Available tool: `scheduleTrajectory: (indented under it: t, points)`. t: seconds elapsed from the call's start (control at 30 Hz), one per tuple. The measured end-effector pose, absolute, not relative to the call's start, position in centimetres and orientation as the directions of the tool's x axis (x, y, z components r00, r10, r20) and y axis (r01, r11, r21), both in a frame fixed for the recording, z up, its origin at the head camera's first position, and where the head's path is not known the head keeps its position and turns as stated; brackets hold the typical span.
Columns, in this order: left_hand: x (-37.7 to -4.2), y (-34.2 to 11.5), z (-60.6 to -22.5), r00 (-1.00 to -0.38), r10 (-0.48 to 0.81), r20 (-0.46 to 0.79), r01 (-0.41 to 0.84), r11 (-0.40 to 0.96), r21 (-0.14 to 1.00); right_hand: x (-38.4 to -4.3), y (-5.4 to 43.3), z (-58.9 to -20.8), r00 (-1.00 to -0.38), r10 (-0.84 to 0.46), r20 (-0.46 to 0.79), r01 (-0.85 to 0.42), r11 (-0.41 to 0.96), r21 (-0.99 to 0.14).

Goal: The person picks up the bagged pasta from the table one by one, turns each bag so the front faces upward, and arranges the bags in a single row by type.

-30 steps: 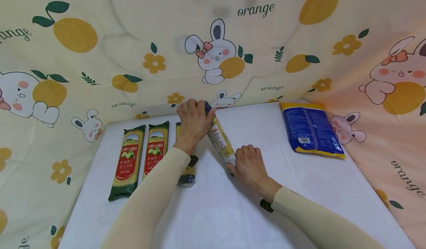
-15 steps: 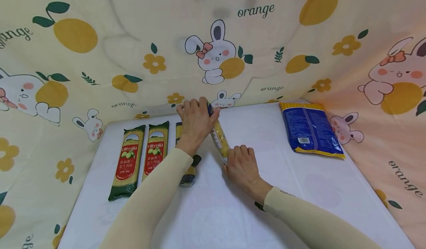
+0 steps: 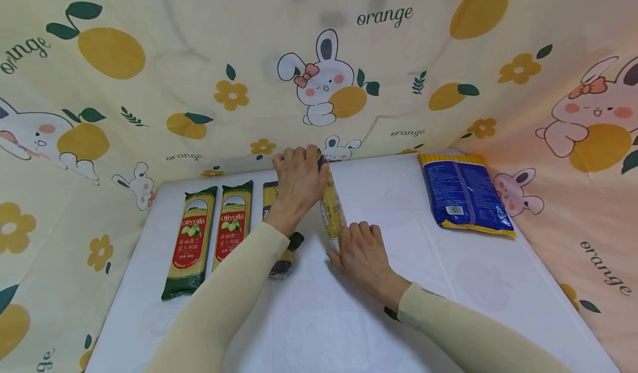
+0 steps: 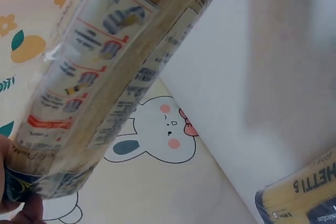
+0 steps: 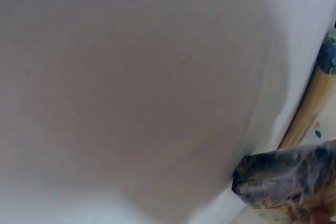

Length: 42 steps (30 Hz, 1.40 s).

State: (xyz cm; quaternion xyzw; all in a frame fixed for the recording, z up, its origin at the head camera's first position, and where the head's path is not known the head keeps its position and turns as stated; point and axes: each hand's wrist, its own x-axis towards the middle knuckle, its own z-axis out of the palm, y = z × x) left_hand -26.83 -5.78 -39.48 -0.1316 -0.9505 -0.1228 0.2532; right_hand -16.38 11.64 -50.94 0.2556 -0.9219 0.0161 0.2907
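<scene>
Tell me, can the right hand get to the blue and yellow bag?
Probably yes: I see nothing standing between the right hand and the blue and yellow bag. But that hand grips the near end of the spaghetti pack, so it would likely have to let go first.

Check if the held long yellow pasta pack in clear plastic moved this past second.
Yes: upper end of the pasta pack moved right, toward the small white rabbit print.

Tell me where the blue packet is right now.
In the head view, the blue packet lies near the far right corner of the white table, close by the patterned cloth, beyond and to the right of the right hand.
</scene>
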Motion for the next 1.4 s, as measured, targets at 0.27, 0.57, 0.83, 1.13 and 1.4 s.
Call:
scheduleTrajectory:
  t: [0.27,0.57,0.83,1.13,1.4]
  points:
    - [-26.9,-6.7,-39.7,-0.844,0.233,0.483,0.359,0.914,0.188,-16.1,13.5,-50.6,-0.739,-0.537,0.406,-0.584,0.812,0.01]
    - [-27.0,-8.0,-40.3,-0.828,0.267,0.492,0.428,0.87,0.247,-17.1,16.1,-51.9,-0.763,-0.536,0.36,-0.557,0.829,0.055]
    - [-26.9,-8.3,-40.9,-0.813,0.281,0.51,0.476,0.825,0.304,-17.2,14.8,-52.4,-0.798,-0.545,0.259,-0.558,0.829,0.025]
    - [-26.8,-8.1,-41.5,-0.819,0.241,0.521,0.407,0.883,0.233,-16.9,13.9,-52.7,-0.829,-0.499,0.253,-0.527,0.848,-0.055]
    - [-27.3,-8.4,-42.2,-0.834,0.264,0.486,0.357,0.928,0.109,-16.4,13.0,-52.0,-0.838,-0.501,0.216,-0.523,0.85,-0.057]
